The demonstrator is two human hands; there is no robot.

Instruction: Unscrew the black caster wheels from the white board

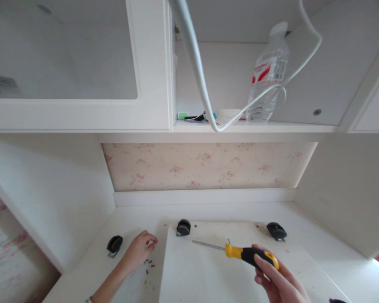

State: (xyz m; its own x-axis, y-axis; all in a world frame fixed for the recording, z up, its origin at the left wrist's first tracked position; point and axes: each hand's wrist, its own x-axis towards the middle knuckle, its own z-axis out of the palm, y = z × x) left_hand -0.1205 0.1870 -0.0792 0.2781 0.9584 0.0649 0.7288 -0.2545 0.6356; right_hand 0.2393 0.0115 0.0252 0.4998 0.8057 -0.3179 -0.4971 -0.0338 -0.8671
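My right hand (276,273) grips a yellow and black screwdriver (251,255), its shaft pointing left over a white board (205,273). Left of the board, my left hand (140,249) has its thumb and fingertips pinched together; whatever may be between them is too small to make out. Several small dark screws (148,266) lie scattered just below that hand. A black caster (183,227) sits at the board's far left corner and a second caster (276,231) at its far right. Another caster (115,244) rests on the desk beside my left hand.
Overhead, a white shelf (233,127) holds a clear plastic bottle (268,75) and small items. A white cable (199,63) hangs down in front of it. A glass-fronted cabinet door (153,84) is at upper left. White side panels (344,189) flank the desk (139,212).
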